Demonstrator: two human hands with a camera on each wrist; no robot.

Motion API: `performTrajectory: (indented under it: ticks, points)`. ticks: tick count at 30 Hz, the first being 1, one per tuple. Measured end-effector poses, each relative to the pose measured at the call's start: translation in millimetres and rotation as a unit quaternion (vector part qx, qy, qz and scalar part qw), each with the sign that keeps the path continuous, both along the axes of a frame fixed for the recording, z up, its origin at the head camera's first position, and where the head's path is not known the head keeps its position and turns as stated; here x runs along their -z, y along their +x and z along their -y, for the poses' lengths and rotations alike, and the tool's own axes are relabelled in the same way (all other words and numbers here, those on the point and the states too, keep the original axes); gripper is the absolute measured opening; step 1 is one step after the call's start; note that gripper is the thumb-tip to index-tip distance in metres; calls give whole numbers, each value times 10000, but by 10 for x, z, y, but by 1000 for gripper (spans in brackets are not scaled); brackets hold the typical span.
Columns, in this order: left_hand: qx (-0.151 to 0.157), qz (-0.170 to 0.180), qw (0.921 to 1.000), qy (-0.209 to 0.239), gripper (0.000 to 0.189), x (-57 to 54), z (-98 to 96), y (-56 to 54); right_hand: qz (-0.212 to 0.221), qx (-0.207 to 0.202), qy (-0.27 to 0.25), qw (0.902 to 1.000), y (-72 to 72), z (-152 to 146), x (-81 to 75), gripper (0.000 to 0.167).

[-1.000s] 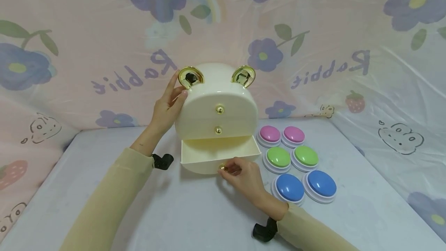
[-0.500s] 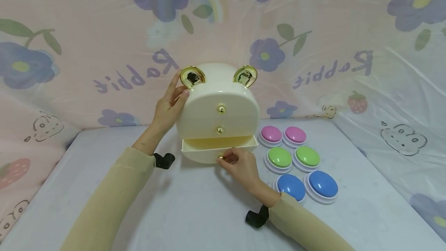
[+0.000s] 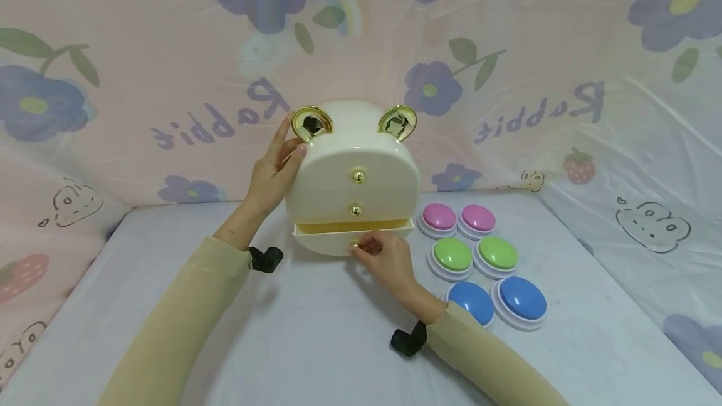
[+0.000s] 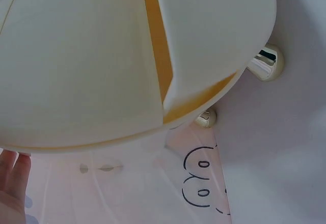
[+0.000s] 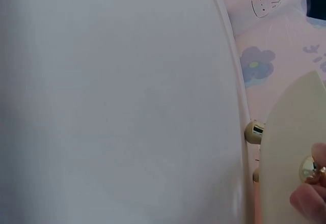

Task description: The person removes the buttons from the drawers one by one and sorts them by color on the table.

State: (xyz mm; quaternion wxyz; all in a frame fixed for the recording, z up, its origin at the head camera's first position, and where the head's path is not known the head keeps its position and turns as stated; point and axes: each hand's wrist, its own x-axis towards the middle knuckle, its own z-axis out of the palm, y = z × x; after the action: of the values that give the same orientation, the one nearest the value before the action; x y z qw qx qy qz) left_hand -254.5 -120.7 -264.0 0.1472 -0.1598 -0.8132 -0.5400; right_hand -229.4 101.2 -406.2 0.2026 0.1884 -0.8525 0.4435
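Note:
A cream storage box (image 3: 352, 187) with gold-rimmed ears and round gold knobs stands upright in the head view. Its bottom drawer (image 3: 321, 242) sticks out slightly, leaving a narrow gap above its front. My right hand (image 3: 389, 262) pinches the gold knob (image 5: 308, 169) of that drawer between thumb and fingertips. My left hand (image 3: 271, 174) rests against the upper left side of the box, fingers reaching up beside the left ear (image 3: 312, 124). In the left wrist view the drawer front (image 4: 219, 35) stands out from the body, with short gold feet (image 4: 267, 63) beneath.
Right of the box, round push buttons stand in pairs on white bases: pink (image 3: 439, 217), green (image 3: 453, 254) and blue (image 3: 522, 297). The right forearm overlaps the nearer left blue one (image 3: 471, 301). A printed cloth (image 3: 350, 49) hangs close behind the white table (image 3: 316, 343).
The bottom drawer has slid inward from well out to only slightly out, with my right hand on its knob moving away from me. The left hand keeps its place on the box.

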Motion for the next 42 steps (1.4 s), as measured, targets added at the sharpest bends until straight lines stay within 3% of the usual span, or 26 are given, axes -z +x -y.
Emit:
performTrajectory:
  ticks: [7,14,16,31,36,42]
  points:
    - [36,-53,10000,-3,61,27,-15,-29,-27,169,-41,9998,-97,19,-7,16]
    - [24,-181,9998,115,62,246,42,-261,-127,237,-82,9996,-150,38,-18,17]
    - [4,-238,9997,109,62,268,43,-282,-144,241,-103,9996,-158,41,-25,17]
    - [38,-293,9995,80,61,277,47,-299,334,201,-51,9992,-145,1,-60,15]
    - [-51,-458,9988,-179,61,262,45,-310,531,151,122,9984,-115,-56,-95,14]
    - [-352,-465,9964,-612,62,218,81,-279,556,-186,135,9982,-37,-168,-75,12]
